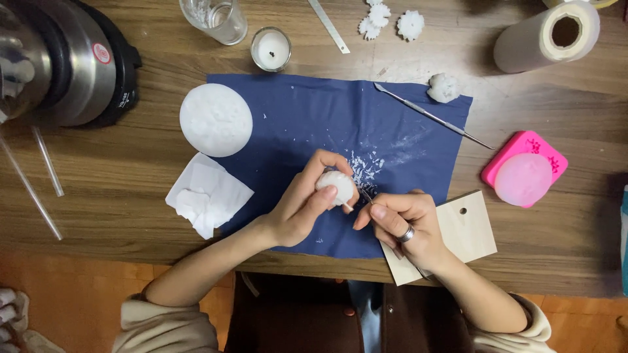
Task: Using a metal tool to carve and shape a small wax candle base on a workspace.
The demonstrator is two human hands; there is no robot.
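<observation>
My left hand (pixel 302 202) grips a small white wax lump (pixel 335 185) over a dark blue cloth (pixel 340 124). My right hand (pixel 404 222), with a ring on one finger, holds a thin metal carving tool (pixel 366 196) whose tip touches the lump. White shavings (pixel 366 167) lie scattered on the cloth just above the hands. A second metal sculpting tool (pixel 432 116) rests across the cloth's upper right corner.
Around the cloth on the wooden table are a white wax disc (pixel 216 119), a crumpled tissue (pixel 206 196), a small candle in glass (pixel 271 49), a drinking glass (pixel 214 18), carved white flowers (pixel 392 19), a paper roll (pixel 546 38), a pink mould (pixel 524 168), a wooden board (pixel 468 232) and a steel pot (pixel 62 62).
</observation>
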